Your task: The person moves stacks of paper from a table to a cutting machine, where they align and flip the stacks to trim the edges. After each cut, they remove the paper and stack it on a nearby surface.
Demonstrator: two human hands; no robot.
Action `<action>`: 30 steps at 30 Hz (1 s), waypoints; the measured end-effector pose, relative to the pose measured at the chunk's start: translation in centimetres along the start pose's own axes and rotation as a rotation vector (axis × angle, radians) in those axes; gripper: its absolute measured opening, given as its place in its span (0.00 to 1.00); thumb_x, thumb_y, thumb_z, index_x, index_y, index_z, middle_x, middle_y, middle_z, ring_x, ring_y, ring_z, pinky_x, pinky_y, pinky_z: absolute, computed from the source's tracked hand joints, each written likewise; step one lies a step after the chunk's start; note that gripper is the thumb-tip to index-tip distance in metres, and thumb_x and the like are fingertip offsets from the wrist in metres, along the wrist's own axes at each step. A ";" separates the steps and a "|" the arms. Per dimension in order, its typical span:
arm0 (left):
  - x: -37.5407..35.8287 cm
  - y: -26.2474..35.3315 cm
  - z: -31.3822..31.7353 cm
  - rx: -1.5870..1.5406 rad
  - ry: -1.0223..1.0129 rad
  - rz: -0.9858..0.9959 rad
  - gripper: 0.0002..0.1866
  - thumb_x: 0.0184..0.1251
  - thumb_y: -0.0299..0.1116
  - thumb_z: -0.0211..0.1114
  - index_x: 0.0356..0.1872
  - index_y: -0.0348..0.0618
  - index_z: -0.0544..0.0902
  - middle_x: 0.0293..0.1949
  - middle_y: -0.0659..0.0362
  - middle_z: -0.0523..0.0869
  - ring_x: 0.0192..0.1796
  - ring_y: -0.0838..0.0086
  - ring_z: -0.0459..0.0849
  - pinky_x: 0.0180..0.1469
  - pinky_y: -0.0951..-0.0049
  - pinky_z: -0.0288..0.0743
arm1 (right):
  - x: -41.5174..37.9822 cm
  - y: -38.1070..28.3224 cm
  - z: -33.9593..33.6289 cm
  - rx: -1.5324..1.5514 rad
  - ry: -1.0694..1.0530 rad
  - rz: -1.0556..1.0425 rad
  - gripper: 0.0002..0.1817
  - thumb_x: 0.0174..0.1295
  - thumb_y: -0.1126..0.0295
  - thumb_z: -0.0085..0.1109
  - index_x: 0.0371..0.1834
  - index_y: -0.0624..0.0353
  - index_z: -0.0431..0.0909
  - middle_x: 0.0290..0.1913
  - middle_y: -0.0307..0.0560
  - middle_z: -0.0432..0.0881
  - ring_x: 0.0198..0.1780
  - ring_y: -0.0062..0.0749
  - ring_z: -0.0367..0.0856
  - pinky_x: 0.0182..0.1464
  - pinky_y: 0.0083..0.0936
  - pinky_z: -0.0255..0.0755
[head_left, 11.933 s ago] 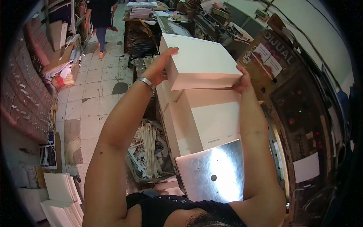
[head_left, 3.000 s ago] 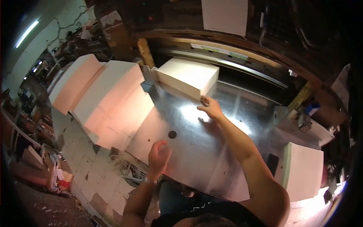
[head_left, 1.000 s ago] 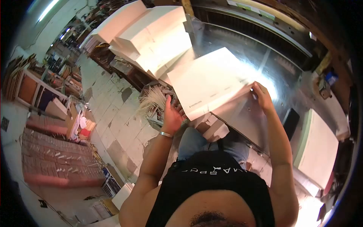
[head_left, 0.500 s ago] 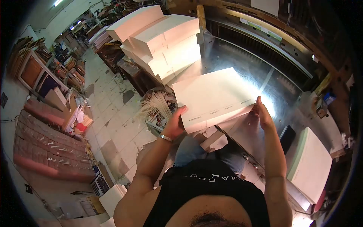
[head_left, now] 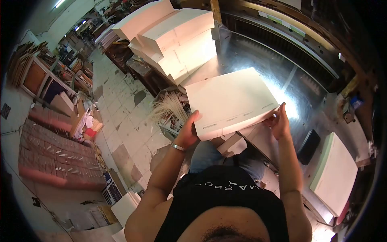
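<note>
A thick stack of white paper (head_left: 231,99), with faint small print along its near edge, is held between my two hands over the front of a shiny metal table (head_left: 246,52). My left hand (head_left: 188,131) grips the near left corner, its thumb on the top sheet. At the near right corner, my right hand (head_left: 279,124) has its thumb up by the edge and its other fingers curled against the side, partly hidden by the stack. How much of the stack's underside touches the table cannot be seen.
Tall piles of white paper (head_left: 183,52) stand at the table's back left. A bin of paper strips (head_left: 171,109) sits below. To the right lie a black flat object (head_left: 308,147) and another paper stack (head_left: 336,173). A dark slotted machine part (head_left: 278,40) spans the back.
The view has shifted slightly. My right hand has moved a little along the stack's right corner, with its fingers more curled. Both hands still hold the stack.
</note>
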State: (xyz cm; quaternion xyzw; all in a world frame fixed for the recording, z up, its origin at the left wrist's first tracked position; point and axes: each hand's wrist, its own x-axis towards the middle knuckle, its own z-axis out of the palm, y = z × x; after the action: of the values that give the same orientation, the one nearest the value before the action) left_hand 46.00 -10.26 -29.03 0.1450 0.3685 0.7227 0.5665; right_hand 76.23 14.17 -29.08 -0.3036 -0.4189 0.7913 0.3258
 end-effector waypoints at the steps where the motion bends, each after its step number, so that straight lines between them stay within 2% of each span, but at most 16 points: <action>1: -0.5 0.2 1.1 -0.023 -0.005 0.023 0.34 0.80 0.56 0.50 0.71 0.36 0.69 0.67 0.52 0.79 0.69 0.61 0.77 0.71 0.59 0.70 | -0.3 0.3 0.6 -0.012 0.038 -0.029 0.44 0.70 0.28 0.43 0.71 0.58 0.70 0.60 0.48 0.79 0.53 0.38 0.81 0.55 0.35 0.75; 2: -0.8 0.4 1.7 -0.048 -0.009 0.048 0.35 0.80 0.58 0.48 0.72 0.36 0.69 0.67 0.52 0.78 0.70 0.61 0.76 0.71 0.59 0.69 | -0.4 0.5 1.2 -0.024 0.075 -0.058 0.44 0.71 0.29 0.41 0.70 0.59 0.70 0.59 0.49 0.80 0.52 0.38 0.81 0.55 0.35 0.75; 5: -0.5 0.9 0.2 -0.200 -0.107 -0.102 0.39 0.79 0.63 0.45 0.74 0.37 0.67 0.68 0.52 0.78 0.71 0.61 0.74 0.72 0.59 0.67 | -0.6 0.1 3.4 0.075 0.193 -0.081 0.36 0.72 0.38 0.51 0.67 0.58 0.72 0.55 0.49 0.81 0.47 0.35 0.82 0.47 0.32 0.77; 8: -0.4 1.0 0.0 -0.176 -0.055 -0.098 0.37 0.80 0.60 0.47 0.72 0.37 0.69 0.68 0.52 0.78 0.70 0.62 0.75 0.72 0.60 0.68 | -1.7 -1.5 5.0 -0.146 0.137 -0.070 0.28 0.68 0.53 0.61 0.65 0.59 0.72 0.55 0.49 0.81 0.51 0.36 0.81 0.46 0.30 0.77; 11: -0.3 0.5 -0.3 0.025 -0.020 -0.011 0.33 0.81 0.55 0.49 0.71 0.37 0.70 0.68 0.52 0.78 0.69 0.63 0.77 0.71 0.61 0.68 | -1.4 -1.2 5.1 0.022 0.107 -0.111 0.24 0.66 0.63 0.63 0.62 0.62 0.74 0.53 0.50 0.81 0.50 0.36 0.81 0.47 0.31 0.78; 12: -0.3 0.4 -0.3 0.006 -0.037 -0.014 0.31 0.80 0.54 0.52 0.69 0.39 0.72 0.66 0.54 0.80 0.67 0.65 0.78 0.69 0.62 0.70 | -1.3 -1.0 4.6 -0.037 0.149 -0.093 0.22 0.66 0.65 0.62 0.60 0.64 0.75 0.52 0.49 0.82 0.50 0.37 0.83 0.49 0.32 0.79; 15: -0.7 0.1 -0.3 -0.026 -0.048 0.003 0.25 0.78 0.50 0.56 0.65 0.42 0.76 0.60 0.59 0.84 0.61 0.71 0.82 0.64 0.65 0.74 | -1.5 -0.3 5.6 0.023 0.194 -0.190 0.19 0.66 0.63 0.62 0.56 0.59 0.76 0.44 0.43 0.83 0.43 0.31 0.83 0.41 0.30 0.79; 16: -1.0 -0.3 -0.4 -0.013 -0.029 0.023 0.24 0.78 0.49 0.56 0.64 0.42 0.77 0.59 0.60 0.84 0.60 0.72 0.82 0.63 0.66 0.75 | -1.8 -0.4 5.7 0.049 0.187 -0.184 0.18 0.66 0.65 0.62 0.56 0.59 0.76 0.45 0.44 0.84 0.45 0.32 0.85 0.42 0.32 0.79; 17: -1.0 -0.6 -0.4 0.001 -0.015 0.045 0.23 0.78 0.48 0.55 0.63 0.43 0.77 0.57 0.61 0.84 0.59 0.73 0.83 0.61 0.67 0.75 | -1.7 0.0 4.7 -0.021 0.164 -0.180 0.20 0.66 0.63 0.62 0.58 0.59 0.75 0.47 0.44 0.83 0.47 0.33 0.83 0.43 0.31 0.80; 18: -0.6 -1.6 -1.4 0.175 -0.024 0.183 0.23 0.77 0.49 0.56 0.60 0.42 0.78 0.53 0.61 0.85 0.55 0.74 0.85 0.56 0.71 0.78 | -1.9 -0.1 4.5 -0.034 0.177 -0.174 0.21 0.66 0.63 0.62 0.59 0.58 0.75 0.48 0.45 0.82 0.49 0.35 0.83 0.44 0.33 0.80; 21: -2.3 -1.3 -0.1 0.128 0.048 0.144 0.24 0.74 0.49 0.58 0.59 0.40 0.79 0.51 0.60 0.86 0.51 0.74 0.86 0.52 0.72 0.79 | -2.9 -0.4 4.5 -0.037 0.202 -0.156 0.23 0.65 0.61 0.62 0.62 0.58 0.75 0.51 0.45 0.81 0.51 0.38 0.82 0.46 0.37 0.80; 24: -5.5 1.5 3.5 0.377 0.147 0.152 0.18 0.81 0.41 0.50 0.52 0.35 0.79 0.52 0.57 0.84 0.52 0.74 0.82 0.54 0.67 0.75 | -3.8 -0.7 5.0 -0.029 0.180 -0.166 0.24 0.66 0.62 0.61 0.63 0.58 0.74 0.53 0.46 0.81 0.51 0.41 0.82 0.47 0.39 0.80; 25: -5.9 2.0 3.9 0.360 0.138 0.160 0.19 0.79 0.42 0.52 0.53 0.35 0.78 0.52 0.57 0.84 0.52 0.74 0.82 0.54 0.68 0.75 | -3.9 -1.1 5.1 -0.031 0.165 -0.172 0.24 0.66 0.62 0.60 0.63 0.59 0.74 0.53 0.47 0.81 0.50 0.41 0.82 0.47 0.40 0.79; 26: -6.2 2.4 4.1 0.345 0.130 0.165 0.20 0.78 0.43 0.54 0.55 0.34 0.78 0.53 0.57 0.84 0.52 0.73 0.83 0.54 0.68 0.75 | -4.0 -1.6 5.0 -0.050 0.115 -0.171 0.24 0.66 0.62 0.59 0.63 0.61 0.74 0.58 0.50 0.81 0.54 0.42 0.83 0.51 0.42 0.80; 29: -6.3 3.3 4.6 0.196 0.108 0.248 0.26 0.72 0.45 0.60 0.60 0.34 0.76 0.54 0.56 0.84 0.54 0.73 0.83 0.56 0.71 0.75 | -4.7 -4.4 8.0 0.040 0.042 -0.268 0.24 0.65 0.70 0.59 0.64 0.66 0.74 0.56 0.52 0.83 0.57 0.42 0.83 0.54 0.43 0.81; 30: -6.2 3.9 5.0 0.130 0.102 0.288 0.29 0.70 0.46 0.62 0.62 0.33 0.75 0.55 0.55 0.84 0.55 0.73 0.83 0.57 0.72 0.75 | -4.6 -5.6 8.4 -0.036 -0.031 -0.321 0.28 0.67 0.64 0.57 0.68 0.67 0.71 0.65 0.55 0.79 0.65 0.45 0.80 0.64 0.44 0.76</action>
State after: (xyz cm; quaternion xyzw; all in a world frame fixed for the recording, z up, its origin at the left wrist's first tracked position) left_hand 48.31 -14.46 -21.66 0.1961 0.4181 0.7774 0.4269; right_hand 74.10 9.16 -19.42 -0.2265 -0.4811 0.7261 0.4360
